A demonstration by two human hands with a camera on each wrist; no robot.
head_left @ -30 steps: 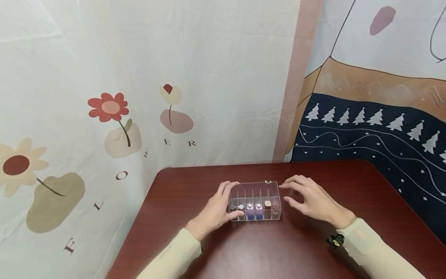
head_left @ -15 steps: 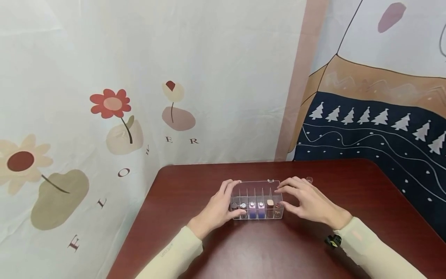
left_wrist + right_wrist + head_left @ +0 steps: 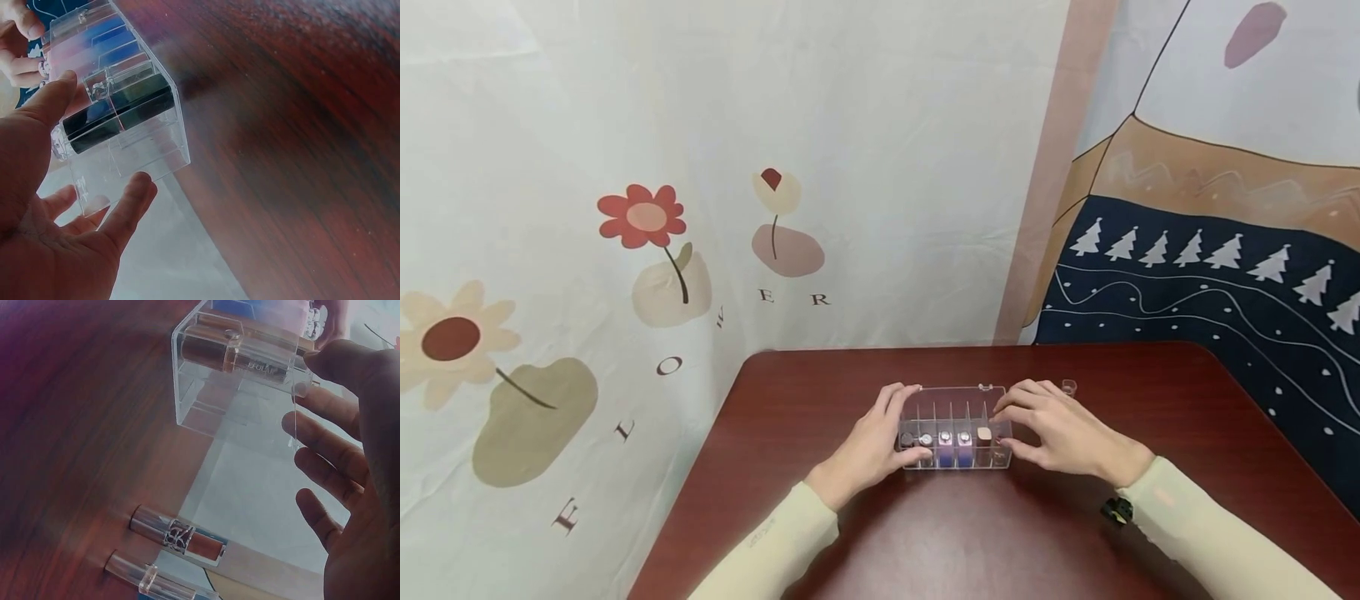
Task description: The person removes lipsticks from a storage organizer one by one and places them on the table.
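Note:
A clear plastic organizer (image 3: 955, 468) stands on the table, its front row filled with lip makeup tubes. Two are purple-blue tubes (image 3: 964, 454) with silvery tops; beside them is a brown tube (image 3: 984, 447). My left hand (image 3: 867, 440) grips the organizer's left end, thumb across the front and fingers at the side and back. In the left wrist view that thumb lies by a dark tube (image 3: 119, 115). At the right end my right hand (image 3: 1060, 427) pinches the top of a clear-capped lipstick tube (image 3: 262, 362) between thumb and index finger; its other fingers spread behind.
Beyond my right hand, a lipstick tube with a patterned band (image 3: 178, 537) and another clear tube (image 3: 150, 578) stand on the table. The reddish-brown table (image 3: 955, 533) meets a printed cloth (image 3: 887, 208) behind and a dark tree-patterned cloth (image 3: 1195, 292) at the right.
My right hand has moved left from beside the organizer onto its right-end tube. My left hand keeps its grip on the organizer. The head view has shifted slightly.

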